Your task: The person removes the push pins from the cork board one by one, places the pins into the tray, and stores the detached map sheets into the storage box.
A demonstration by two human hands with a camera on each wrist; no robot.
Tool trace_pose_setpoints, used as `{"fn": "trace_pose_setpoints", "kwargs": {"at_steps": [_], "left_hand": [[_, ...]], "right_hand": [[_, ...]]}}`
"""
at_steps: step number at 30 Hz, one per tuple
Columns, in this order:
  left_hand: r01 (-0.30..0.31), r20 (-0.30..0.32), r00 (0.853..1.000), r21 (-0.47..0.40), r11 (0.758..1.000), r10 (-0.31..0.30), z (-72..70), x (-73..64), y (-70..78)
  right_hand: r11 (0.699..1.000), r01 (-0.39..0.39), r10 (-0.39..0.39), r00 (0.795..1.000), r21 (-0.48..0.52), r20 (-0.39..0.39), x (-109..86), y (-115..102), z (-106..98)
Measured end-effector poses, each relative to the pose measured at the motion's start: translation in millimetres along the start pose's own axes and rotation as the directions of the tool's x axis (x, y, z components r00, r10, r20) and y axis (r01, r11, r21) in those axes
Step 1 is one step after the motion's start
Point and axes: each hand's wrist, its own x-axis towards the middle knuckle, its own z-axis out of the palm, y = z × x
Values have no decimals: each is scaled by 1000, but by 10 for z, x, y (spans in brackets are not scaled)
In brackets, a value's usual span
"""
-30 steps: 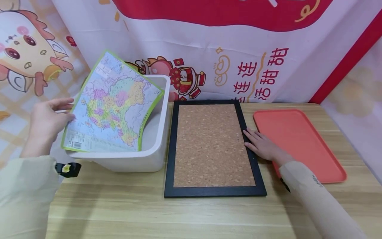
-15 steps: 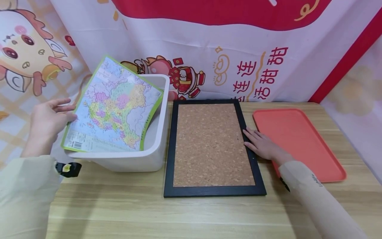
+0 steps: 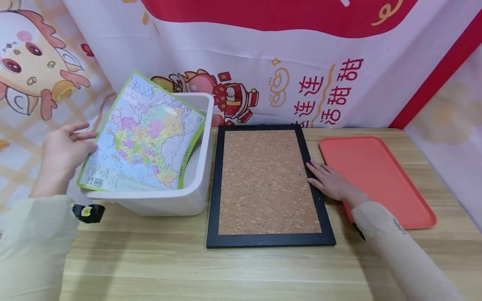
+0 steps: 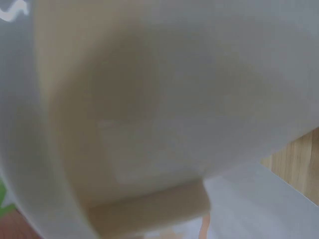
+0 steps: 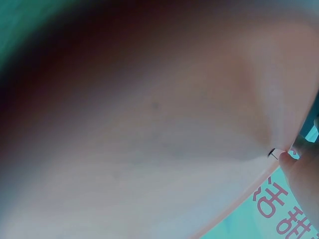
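Observation:
A colourful map (image 3: 141,136) with a green border leans in the mouth of a white plastic bin (image 3: 165,205), its lower edge over the near rim. My left hand (image 3: 62,152) pinches the map's left edge, thumb on the printed face. Bin wall (image 4: 199,99) fills most of the left wrist view; a bit of that hand and green shows at bottom left. My right hand (image 3: 331,184) rests with straight fingers on the right side of a black-framed cork board (image 3: 269,184), which lies flat. The right wrist view is mostly blurred skin.
A coral-red tray (image 3: 380,179) lies to the right of the board, with the right wrist over its left edge. Behind the wooden table (image 3: 211,271) hangs a printed cloth (image 3: 180,46) in white and red.
The map's top corner has come down slightly and the sheet has shifted a little right, the left hand moving with it. The right hand and the board stay put.

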Motion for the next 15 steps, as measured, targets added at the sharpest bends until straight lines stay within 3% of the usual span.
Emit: {"fn": "trace_pose_setpoints", "kwargs": {"at_steps": [15], "left_hand": [[-55,47,997,-12,998,56,50,-64,26]], "right_hand": [[1000,2,-2,1000,-21,-3,14,15,13]]}}
